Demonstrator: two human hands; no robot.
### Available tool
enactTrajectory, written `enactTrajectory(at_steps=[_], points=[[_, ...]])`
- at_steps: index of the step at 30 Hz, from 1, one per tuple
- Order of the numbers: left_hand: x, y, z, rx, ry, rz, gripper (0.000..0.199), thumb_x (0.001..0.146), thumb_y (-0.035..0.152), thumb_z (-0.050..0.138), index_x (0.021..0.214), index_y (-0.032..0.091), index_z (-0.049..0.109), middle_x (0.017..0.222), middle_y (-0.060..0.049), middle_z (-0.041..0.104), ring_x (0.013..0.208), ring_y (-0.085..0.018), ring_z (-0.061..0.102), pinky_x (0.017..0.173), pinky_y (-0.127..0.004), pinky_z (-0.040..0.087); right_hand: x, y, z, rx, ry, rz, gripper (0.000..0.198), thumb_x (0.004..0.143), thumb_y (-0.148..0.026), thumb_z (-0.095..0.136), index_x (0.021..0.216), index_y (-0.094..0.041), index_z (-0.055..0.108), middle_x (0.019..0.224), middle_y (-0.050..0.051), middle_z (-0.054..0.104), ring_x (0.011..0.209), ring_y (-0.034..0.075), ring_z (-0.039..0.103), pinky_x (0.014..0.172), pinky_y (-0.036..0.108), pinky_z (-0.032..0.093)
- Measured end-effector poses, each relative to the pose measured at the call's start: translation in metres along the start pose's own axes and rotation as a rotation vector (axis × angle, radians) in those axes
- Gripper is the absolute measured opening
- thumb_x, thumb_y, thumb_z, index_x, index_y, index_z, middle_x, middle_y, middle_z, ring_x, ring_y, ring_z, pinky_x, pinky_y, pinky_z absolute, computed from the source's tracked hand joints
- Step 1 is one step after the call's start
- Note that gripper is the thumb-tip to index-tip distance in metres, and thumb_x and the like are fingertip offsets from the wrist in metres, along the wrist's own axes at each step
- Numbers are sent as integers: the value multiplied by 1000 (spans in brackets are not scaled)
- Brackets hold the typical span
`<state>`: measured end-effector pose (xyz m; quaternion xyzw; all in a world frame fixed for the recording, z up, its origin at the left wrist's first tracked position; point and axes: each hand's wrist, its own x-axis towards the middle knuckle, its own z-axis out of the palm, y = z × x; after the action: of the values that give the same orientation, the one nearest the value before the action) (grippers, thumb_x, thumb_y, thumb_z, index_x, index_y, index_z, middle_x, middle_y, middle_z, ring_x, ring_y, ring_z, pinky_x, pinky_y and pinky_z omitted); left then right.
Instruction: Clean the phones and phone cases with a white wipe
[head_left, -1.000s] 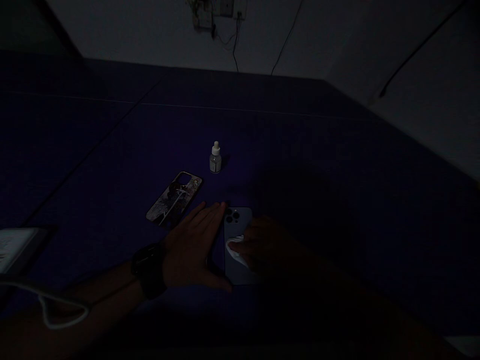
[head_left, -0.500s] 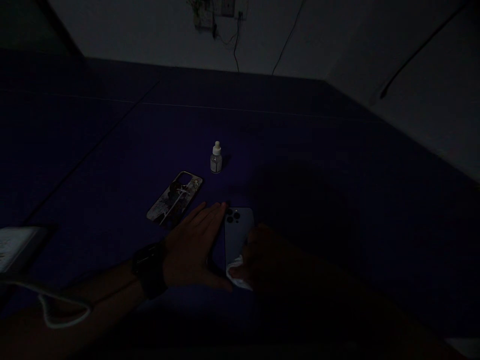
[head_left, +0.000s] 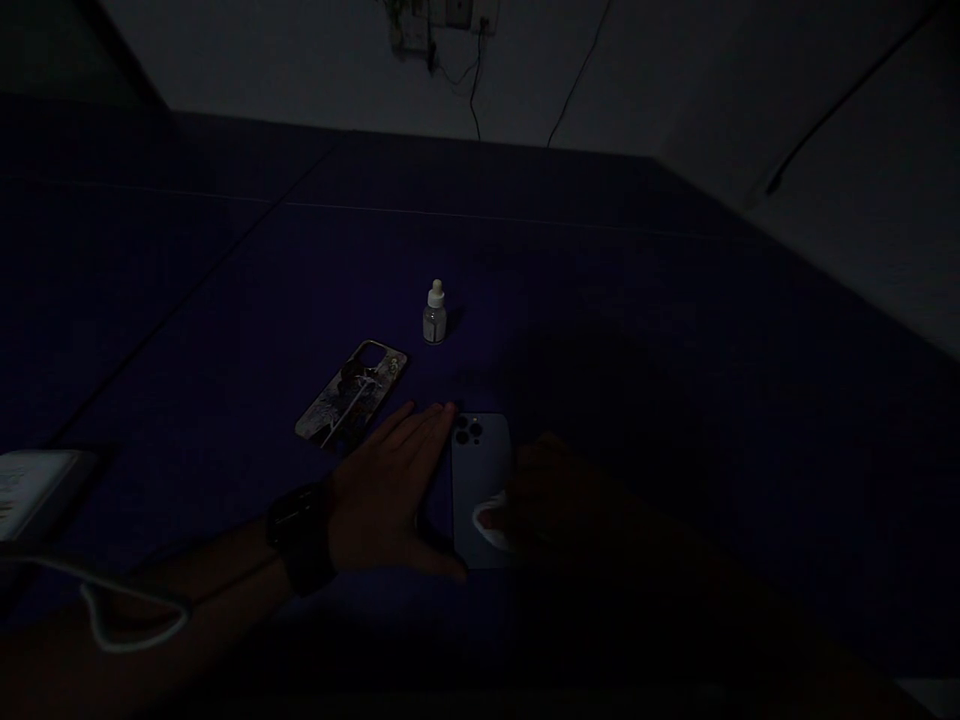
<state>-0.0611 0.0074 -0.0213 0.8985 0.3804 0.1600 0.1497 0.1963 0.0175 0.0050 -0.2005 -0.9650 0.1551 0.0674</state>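
Dim home rm, prob: wall socket w/ trailing wires, big blue-covered table (v. dark).

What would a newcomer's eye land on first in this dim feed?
Probably the two hands at lower centre: the left hand lies flat beside a face-down phone, while the right hand presses a white cloth onto its lower half. Just beyond, a patterned phone case and a small dropper bottle stand out against the dark blue table.
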Motion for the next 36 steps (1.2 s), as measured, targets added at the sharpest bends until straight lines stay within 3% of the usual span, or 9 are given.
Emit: enactTrajectory(at_steps=[7, 13, 16, 19, 24, 30, 36], points=[[0, 0, 1, 9, 9, -8, 144, 62, 83, 68, 158, 12, -14, 160, -28, 27, 144, -44, 37, 117, -65, 27, 4, -2, 10, -47, -41, -96, 17, 97, -33, 60, 111, -33, 70, 78, -1, 65, 81, 18, 46, 74, 35, 21], [0, 0, 0, 2, 7, -5, 143, 62, 83, 67, 159, 13, -11, 160, -27, 30, 144, -43, 38, 117, -64, 27, 4, 3, 2, -55, 20, 29, 18, 97, -32, 58, 112, -29, 70, 85, 1, 69, 84, 19, 48, 75, 35, 23], [0, 0, 0, -7, 7, -8, 141, 63, 83, 67, 158, 13, -10, 159, -27, 30, 144, -43, 37, 117, -64, 27, 8, -1, 5, -65, 15, -8, 23, 98, -30, 57, 119, -30, 67, 88, 1, 69, 85, 18, 48, 77, 35, 24], [0, 0, 1, 7, 4, -9, 142, 63, 82, 67, 158, 11, -11, 159, -29, 30, 144, -43, 36, 116, -65, 27, 7, -2, 4, -44, -1, -64, 19, 98, -31, 58, 113, -32, 70, 86, 0, 68, 85, 18, 48, 78, 36, 25], [1, 0, 1, 6, 6, -4, 141, 63, 84, 65, 158, 12, -11, 158, -28, 32, 144, -42, 38, 117, -65, 27, 3, 2, 1, -39, 29, 27, 21, 99, -32, 57, 115, -28, 69, 91, 2, 69, 88, 18, 50, 79, 35, 26], [0, 1, 0, -2, 17, -6, 141, 63, 84, 65, 158, 13, -11, 159, -28, 31, 143, -43, 39, 117, -64, 27, 8, 1, 12, -80, -29, -114, 20, 97, -34, 59, 114, -32, 70, 80, -1, 64, 79, 17, 47, 75, 34, 25], [1, 0, 1, -25, 16, -4, 140, 63, 85, 65, 159, 14, -9, 158, -27, 34, 143, -43, 39, 117, -65, 26, -16, 13, -20, -19, 2, 63, 22, 102, -32, 51, 103, -25, 72, 75, 1, 63, 76, 17, 46, 77, 34, 27]])
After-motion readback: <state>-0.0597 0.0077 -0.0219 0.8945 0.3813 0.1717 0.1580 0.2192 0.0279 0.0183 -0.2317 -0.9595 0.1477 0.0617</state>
